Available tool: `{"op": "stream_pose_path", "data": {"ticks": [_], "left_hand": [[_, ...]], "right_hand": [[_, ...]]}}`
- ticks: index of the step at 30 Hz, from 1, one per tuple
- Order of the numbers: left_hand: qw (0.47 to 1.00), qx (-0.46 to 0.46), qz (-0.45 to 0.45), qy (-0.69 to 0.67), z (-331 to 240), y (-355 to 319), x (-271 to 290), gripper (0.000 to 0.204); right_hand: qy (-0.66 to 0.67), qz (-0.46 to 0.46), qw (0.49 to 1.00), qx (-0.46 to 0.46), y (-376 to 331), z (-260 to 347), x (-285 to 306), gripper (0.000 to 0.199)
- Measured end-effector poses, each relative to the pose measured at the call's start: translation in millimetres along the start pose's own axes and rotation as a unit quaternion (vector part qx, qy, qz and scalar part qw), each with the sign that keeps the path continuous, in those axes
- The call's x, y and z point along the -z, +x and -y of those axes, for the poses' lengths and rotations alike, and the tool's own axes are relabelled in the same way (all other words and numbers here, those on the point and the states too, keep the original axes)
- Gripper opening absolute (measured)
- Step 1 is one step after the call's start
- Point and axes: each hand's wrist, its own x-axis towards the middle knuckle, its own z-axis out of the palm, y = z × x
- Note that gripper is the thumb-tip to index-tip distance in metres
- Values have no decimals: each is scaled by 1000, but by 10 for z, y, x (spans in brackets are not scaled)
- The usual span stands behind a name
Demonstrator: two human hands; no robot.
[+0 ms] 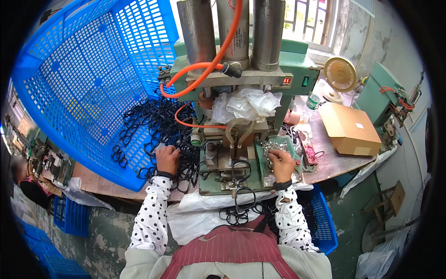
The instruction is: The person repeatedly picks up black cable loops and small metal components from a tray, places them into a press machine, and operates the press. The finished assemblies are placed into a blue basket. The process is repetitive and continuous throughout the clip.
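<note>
My left hand (167,161) reaches into a tangled pile of black cord loops (160,120) at the mouth of a tipped blue basket (95,74). Its fingers are curled, and what they grip is hidden. Over a green tray of small shiny metal pieces (278,145), my right hand (281,166) holds thumb and fingertips pinched together; anything between them is too small to name. Between my hands stands a green press (218,179). One black loop (241,171) lies at its work spot, and another black loop (245,199) hangs over the front edge.
Metal cylinders (232,37) and an orange hose (227,44) rise above the press, with crumpled clear plastic (246,104) below them. Rightward are a cardboard box (350,129), a fan (340,74) and a second green machine (383,93). A blue crate (325,223) sits beside my right forearm.
</note>
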Motion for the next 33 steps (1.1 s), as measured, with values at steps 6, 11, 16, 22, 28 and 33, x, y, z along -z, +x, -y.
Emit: {"op": "stream_pose_path", "data": {"ticks": [6, 11, 16, 22, 28, 33], "left_hand": [[980, 119, -146, -68, -84, 287, 284, 10], [877, 248, -204, -358, -789, 425, 818, 17], [889, 116, -167, -409, -1396, 621, 1345, 16], [760, 206, -123, -604, -1545, 926, 1504, 19], [884, 30, -156, -439, -1647, 679, 1407, 18], [871, -244, -91, -417, -1868, 393, 1136, 50]], "right_hand": [[155, 42, 985, -62, -18, 561, 18, 12], [290, 82, 947, -109, -145, 936, -32, 22], [309, 72, 945, -80, -201, 1108, -211, 37], [301, 67, 946, -98, -228, 1161, -331, 46], [317, 57, 943, -82, -226, 1146, -375, 51], [203, -1, 978, -50, -71, 745, -224, 43]]}}
